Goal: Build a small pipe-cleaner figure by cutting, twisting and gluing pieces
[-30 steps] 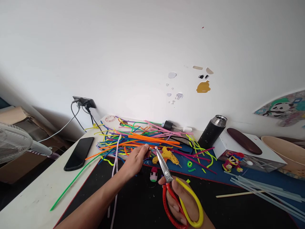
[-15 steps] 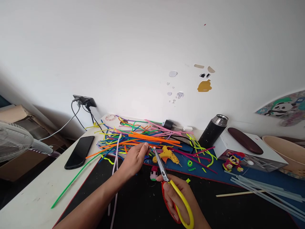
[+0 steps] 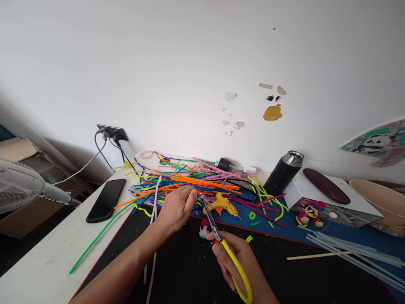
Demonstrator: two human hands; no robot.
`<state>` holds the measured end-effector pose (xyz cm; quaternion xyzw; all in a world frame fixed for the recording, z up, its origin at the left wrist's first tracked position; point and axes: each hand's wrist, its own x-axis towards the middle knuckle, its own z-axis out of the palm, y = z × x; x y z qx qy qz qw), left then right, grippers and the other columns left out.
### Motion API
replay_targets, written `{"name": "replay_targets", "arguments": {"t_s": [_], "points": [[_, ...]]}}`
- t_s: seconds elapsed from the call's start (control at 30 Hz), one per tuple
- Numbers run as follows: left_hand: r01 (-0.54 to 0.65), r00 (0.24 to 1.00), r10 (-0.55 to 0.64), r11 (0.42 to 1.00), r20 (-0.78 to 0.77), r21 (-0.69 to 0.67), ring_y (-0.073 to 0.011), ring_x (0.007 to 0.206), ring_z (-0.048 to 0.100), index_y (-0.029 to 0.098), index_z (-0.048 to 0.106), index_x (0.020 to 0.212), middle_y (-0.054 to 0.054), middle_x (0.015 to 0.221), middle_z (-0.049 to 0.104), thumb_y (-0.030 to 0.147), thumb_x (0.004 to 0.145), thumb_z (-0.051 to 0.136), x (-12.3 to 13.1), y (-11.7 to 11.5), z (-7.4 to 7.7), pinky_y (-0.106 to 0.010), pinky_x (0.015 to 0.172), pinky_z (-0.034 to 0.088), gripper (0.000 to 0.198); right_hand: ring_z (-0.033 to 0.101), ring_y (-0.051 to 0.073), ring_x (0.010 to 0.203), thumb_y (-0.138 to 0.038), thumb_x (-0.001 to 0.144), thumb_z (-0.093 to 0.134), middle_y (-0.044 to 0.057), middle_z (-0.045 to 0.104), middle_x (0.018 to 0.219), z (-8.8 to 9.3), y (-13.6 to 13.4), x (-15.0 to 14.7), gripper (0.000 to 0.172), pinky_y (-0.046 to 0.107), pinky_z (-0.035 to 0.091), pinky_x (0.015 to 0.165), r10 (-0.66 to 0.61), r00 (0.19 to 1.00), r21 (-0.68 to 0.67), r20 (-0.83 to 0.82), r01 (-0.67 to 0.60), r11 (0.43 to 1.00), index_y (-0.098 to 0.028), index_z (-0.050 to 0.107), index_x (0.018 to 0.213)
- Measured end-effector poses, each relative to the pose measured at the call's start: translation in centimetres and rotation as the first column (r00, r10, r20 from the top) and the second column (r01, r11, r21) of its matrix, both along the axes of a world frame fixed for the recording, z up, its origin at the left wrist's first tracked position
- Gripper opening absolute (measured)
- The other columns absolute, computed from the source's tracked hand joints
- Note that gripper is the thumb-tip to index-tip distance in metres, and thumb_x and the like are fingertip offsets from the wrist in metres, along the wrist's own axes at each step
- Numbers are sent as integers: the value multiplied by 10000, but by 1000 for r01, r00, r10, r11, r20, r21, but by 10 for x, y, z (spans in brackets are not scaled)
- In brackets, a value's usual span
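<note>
My right hand point(image 3: 248, 261) is closed around the handles of a pair of scissors point(image 3: 236, 261), one yellow and one red. Their blades point away from me, and the tips end just right of my left thumb. My left hand point(image 3: 177, 207) is pinched closed, thumb uppermost; what it holds is mostly hidden and too small to name. Just below the blades on the dark mat sits a small doll figure point(image 3: 204, 229) with a red top. A yellow glue gun point(image 3: 224, 206) lies right of the tips.
Many coloured pipe cleaners point(image 3: 190, 179) are heaped behind my hands. A phone point(image 3: 106, 201) lies left. On the right are a black flask point(image 3: 282, 173), a white box point(image 3: 300, 185), another figure point(image 3: 310, 213) and translucent glue sticks point(image 3: 357, 249). A fan point(image 3: 22, 185) stands far left.
The scissors' blades have closed together and the red handle has drawn in toward the yellow one. A small white bit at the tips no longer shows. My left hand has shifted slightly.
</note>
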<state>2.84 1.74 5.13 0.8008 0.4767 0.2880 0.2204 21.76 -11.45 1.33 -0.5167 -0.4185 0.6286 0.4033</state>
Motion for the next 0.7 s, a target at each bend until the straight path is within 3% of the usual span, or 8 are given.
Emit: {"name": "replay_targets", "arguments": {"t_s": [0.43, 0.7], "points": [[43, 996, -29, 988, -89, 149, -239, 742, 559, 245, 444, 748, -38, 761, 571, 418, 1111, 283, -5, 4, -3, -338, 707, 357, 433, 355, 57, 308, -774, 852, 749, -109, 440, 483, 2, 0, 1, 763, 177, 215, 328, -4, 1000, 0, -21, 4, 1000, -111, 738, 1229], [72, 989, -37, 965, -141, 254, -219, 722, 572, 238, 471, 759, -26, 759, 588, 388, 1141, 290, -7, 4, -7, -326, 696, 372, 448, 346, 58, 304, -842, 807, 731, -118, 421, 466, 1, 1, 0, 843, 177, 217, 324, -15, 1000, -15, 5, 15, 1000, -115, 740, 1234]]}}
